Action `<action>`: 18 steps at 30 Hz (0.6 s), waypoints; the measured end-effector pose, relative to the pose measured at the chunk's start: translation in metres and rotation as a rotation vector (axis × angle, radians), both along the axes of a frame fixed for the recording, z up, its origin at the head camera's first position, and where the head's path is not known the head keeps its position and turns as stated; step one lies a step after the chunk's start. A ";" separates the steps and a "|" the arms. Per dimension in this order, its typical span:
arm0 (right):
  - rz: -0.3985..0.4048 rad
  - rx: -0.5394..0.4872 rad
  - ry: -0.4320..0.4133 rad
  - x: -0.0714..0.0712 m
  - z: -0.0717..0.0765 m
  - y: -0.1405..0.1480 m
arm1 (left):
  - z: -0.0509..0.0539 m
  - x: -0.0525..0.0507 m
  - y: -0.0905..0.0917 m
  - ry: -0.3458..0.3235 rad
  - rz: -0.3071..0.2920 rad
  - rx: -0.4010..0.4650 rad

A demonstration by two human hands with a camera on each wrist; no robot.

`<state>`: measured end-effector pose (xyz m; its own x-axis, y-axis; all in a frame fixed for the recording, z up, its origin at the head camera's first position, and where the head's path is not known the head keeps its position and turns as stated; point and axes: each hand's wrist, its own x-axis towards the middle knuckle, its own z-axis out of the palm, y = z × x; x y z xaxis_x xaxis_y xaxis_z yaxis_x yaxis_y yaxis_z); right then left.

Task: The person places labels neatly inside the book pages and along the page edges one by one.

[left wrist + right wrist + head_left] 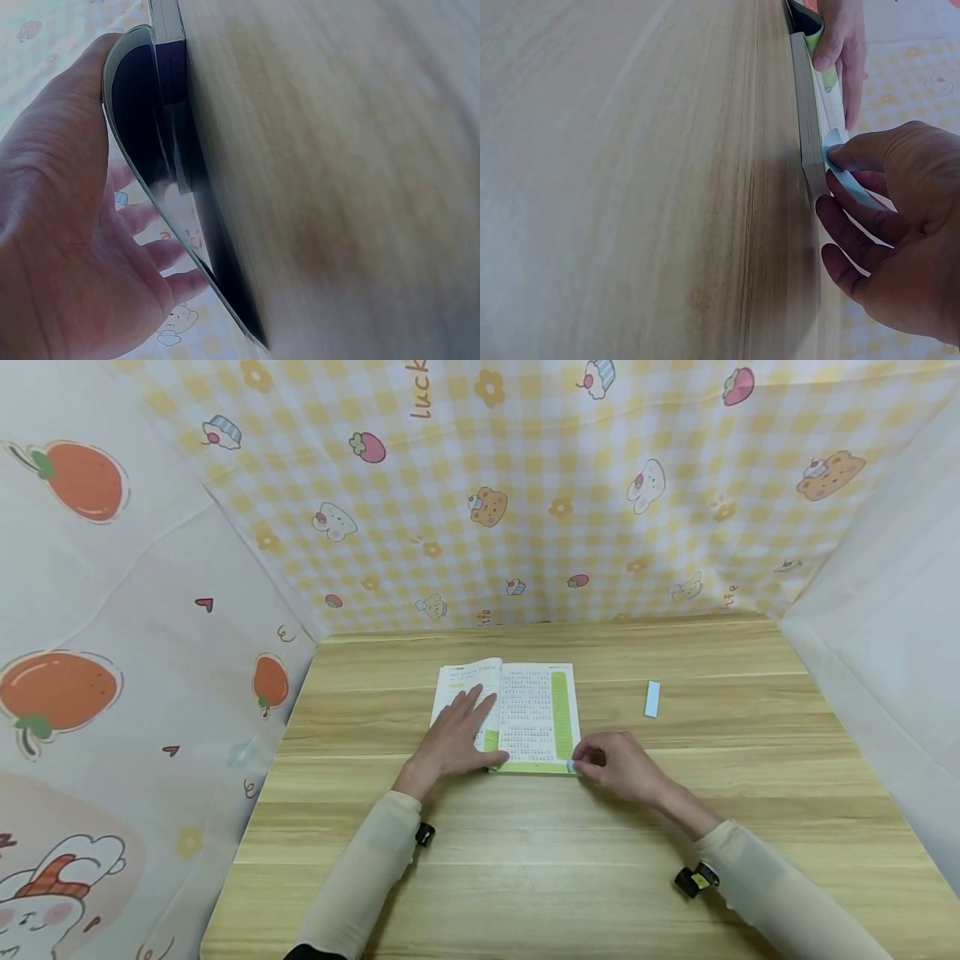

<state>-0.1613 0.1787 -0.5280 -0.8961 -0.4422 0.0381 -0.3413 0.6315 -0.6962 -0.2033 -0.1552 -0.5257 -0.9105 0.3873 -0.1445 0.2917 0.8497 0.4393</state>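
Observation:
An open book (527,714) with printed pages and green borders lies on the table. My left hand (453,742) rests on its left page with fingers spread and the thumb at the bottom near the spine. In the left wrist view, the page edge bows up beside that hand (82,217). At the lower right corner of the book, my right hand (621,768) pinches a light blue sticky note (855,189) between thumb and index finger. The note touches the page corner, and the fingers partly cover it. The other right fingers are loosely bent.
A light blue sticky note pad (652,699) lies to the right of the book on the wooden table (555,877). Behind the table hangs a checked cloth (540,468), and printed white sheeting (172,677) covers the left side.

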 end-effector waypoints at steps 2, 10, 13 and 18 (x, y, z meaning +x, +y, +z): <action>-0.002 0.007 -0.001 0.000 0.000 0.000 | 0.000 0.000 0.000 0.001 -0.001 0.000; 0.012 0.001 0.013 0.000 -0.002 0.000 | 0.000 0.000 0.000 0.001 0.004 0.003; 0.017 0.001 0.014 -0.001 -0.003 0.001 | 0.000 0.000 0.000 0.002 0.003 0.003; 0.027 0.008 0.028 -0.001 -0.002 0.002 | 0.000 0.000 0.000 0.005 0.002 0.004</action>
